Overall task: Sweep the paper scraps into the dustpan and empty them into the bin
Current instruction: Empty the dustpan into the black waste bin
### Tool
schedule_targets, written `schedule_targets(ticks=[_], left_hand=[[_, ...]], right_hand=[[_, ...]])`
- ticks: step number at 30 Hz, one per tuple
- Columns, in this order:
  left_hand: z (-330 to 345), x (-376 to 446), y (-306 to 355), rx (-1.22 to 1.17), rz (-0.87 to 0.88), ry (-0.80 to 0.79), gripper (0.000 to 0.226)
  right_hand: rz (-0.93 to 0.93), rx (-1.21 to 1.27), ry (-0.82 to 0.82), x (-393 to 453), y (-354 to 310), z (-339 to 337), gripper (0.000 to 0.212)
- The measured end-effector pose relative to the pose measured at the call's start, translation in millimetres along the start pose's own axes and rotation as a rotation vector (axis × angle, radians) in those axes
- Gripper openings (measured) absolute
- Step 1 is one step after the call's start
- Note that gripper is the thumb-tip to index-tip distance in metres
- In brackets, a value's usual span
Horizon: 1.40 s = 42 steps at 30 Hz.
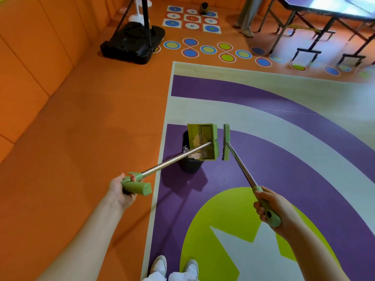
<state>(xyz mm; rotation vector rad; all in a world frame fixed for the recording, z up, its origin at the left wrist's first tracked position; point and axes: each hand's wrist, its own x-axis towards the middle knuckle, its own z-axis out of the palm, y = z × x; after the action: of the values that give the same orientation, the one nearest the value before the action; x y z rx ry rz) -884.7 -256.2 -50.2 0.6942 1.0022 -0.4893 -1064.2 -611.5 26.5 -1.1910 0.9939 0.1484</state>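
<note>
Left hand (121, 191), lower left of centre, is wrapped around the green grip of the dustpan handle (174, 159), a metal pole running up and right to the green dustpan (204, 141). The pan is tipped over the dark bin (189, 162) near the middle of the frame, open face toward the camera, with a comb-like row of teeth inside. Pale paper scraps (195, 141) sit in the pan and at the bin's mouth.

Right hand (272, 205), lower right, is curled around the green grip of the broom (226, 141), whose metal pole goes up and left to the green head, just beside the dustpan on its right.

Bin stands on a purple band of the floor (263, 159), with a lime shape and a white star lower down. White shoes (160, 265) at the bottom edge.

Upper middle: a number grid (191, 19), digits 1 to 9 readable-ish. A black weighted base (133, 43) sits upper left, table legs (308, 51) upper right. No brand names I can read.
</note>
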Motion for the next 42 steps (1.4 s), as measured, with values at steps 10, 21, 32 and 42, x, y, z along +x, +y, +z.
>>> schedule_targets(ticks=[10,21,32,42], left_hand=[[-9,7,-3,-0.06,-0.038,-0.01,0.036],[-15,9,-12,-0.167,-0.063,-0.011,0.033],[-22,25,-15,-0.197,-0.064,-0.017,0.048],[-13,10,-11,-0.071,-0.011,-0.034,0.039]], right_hand=[[-0.004,-0.011,0.001,-5,-2,1,0.026],[0.001,-0.035,-0.015,-6,-2,5,0.013],[0.01,-0.031,-0.013,-5,1,7,0.016],[0.009,-0.022,-0.001,-5,3,6,0.016]])
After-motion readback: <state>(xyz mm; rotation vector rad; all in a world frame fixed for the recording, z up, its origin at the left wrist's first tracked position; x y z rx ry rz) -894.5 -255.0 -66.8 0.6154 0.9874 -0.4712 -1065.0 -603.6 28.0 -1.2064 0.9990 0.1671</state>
